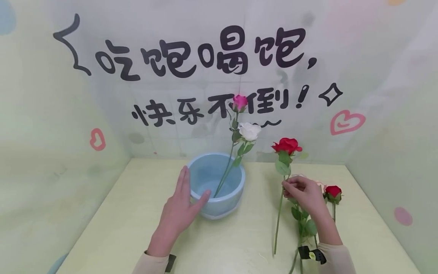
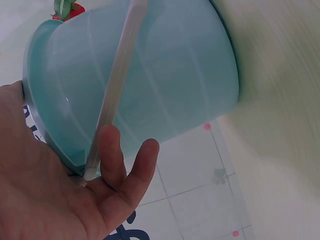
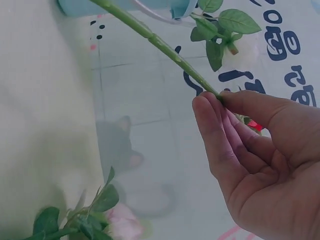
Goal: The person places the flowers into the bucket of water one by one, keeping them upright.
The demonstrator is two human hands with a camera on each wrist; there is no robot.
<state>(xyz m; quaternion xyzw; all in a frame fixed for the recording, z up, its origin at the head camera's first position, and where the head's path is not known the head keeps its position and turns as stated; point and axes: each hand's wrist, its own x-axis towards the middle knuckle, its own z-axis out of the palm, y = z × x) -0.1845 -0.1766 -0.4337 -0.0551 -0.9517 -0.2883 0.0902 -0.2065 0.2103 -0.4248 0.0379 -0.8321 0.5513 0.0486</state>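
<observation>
A light blue bucket (image 1: pixel 219 207) stands upright on the table, with a pink rose (image 1: pixel 240 102) and a white rose (image 1: pixel 249 131) leaning in it. My left hand (image 1: pixel 176 213) holds the bucket's left and front rim, the thumb at the front. In the left wrist view, two bent fingers of the left hand (image 2: pixel 65 195) lie by the bucket's pale handle (image 2: pixel 117 85). Right of the bucket, my right hand (image 1: pixel 306 194) pinches the green stem (image 1: pixel 278 224) of an upright red rose (image 1: pixel 287 146) between thumb and fingertips, just below its leaves. The stem's lower end hangs free.
More flowers lie under and beside my right forearm, among them a smaller red rose (image 1: pixel 333 192) and a pale pink one (image 3: pixel 122 222). Behind the table (image 1: pixel 116 228) hangs a printed backdrop (image 1: pixel 212 23) with dark lettering.
</observation>
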